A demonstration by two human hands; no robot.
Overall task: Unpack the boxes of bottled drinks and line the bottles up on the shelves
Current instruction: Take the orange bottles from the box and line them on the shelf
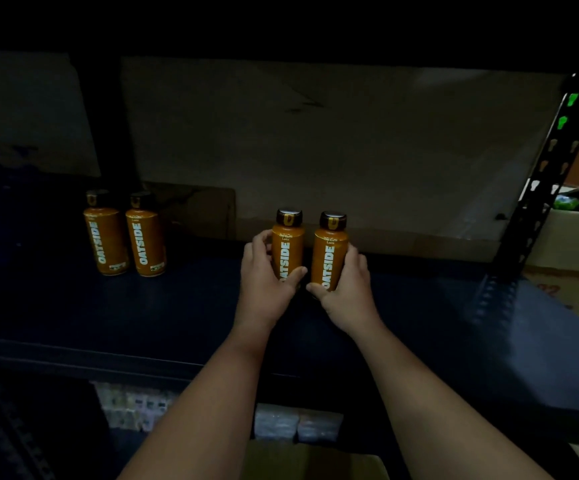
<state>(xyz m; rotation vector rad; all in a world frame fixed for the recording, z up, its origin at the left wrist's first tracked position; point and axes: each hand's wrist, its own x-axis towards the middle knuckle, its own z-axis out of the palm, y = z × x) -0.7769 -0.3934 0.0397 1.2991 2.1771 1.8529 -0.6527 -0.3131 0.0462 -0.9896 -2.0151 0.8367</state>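
Head view: left hand (263, 271) wrapped around orange bottle (287, 249), right hand (348, 284) wrapped around second orange bottle (328, 252). Both bottles upright, side by side, near middle of dark shelf (142, 306); whether bases touched shelf, unclear. Two more bottles (125, 233) stood upright together on shelf, well to left. Cardboard sheet (350, 150) behind. Black slotted upright (544, 174) at right.

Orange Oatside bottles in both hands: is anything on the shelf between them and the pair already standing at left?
Nothing visible. The dark shelf surface lies bare between the left hand's orange bottle and the two standing orange bottles.
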